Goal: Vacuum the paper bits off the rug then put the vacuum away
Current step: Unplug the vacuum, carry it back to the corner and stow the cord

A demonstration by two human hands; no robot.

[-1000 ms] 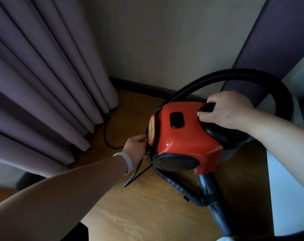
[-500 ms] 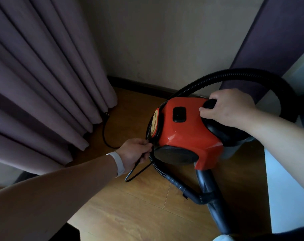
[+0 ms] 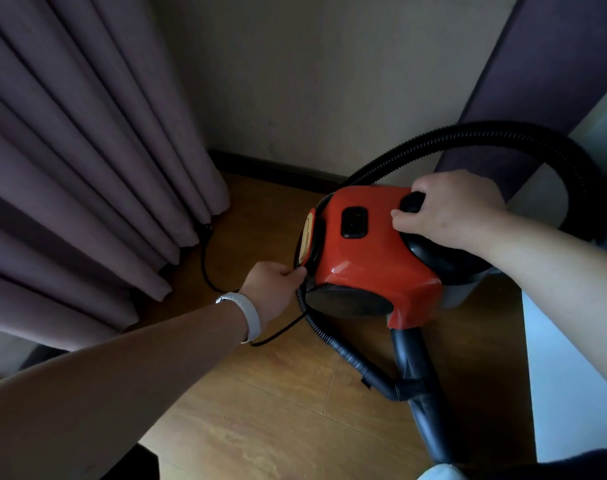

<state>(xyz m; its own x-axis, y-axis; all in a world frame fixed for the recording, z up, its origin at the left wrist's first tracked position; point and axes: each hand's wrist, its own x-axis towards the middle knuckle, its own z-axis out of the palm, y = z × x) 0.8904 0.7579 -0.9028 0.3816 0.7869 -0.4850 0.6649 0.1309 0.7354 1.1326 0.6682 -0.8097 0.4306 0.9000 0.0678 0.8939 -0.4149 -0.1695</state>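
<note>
A person's right hand [image 3: 451, 207] grips the black carry handle [image 3: 412, 202] of a red canister vacuum [image 3: 364, 261] in a room corner, above a wooden floor [image 3: 260, 410] beside a purple curtain [image 3: 70, 168]. The left hand [image 3: 271, 285], with a white wristband [image 3: 251, 315], pinches the black power cord [image 3: 205, 268] at the machine's side. A corrugated hose [image 3: 503, 136] arches behind.

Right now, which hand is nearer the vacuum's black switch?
Right. The right hand grips the handle beside the switch; the left hand is lower, by the yellow disc on the vacuum.
</note>
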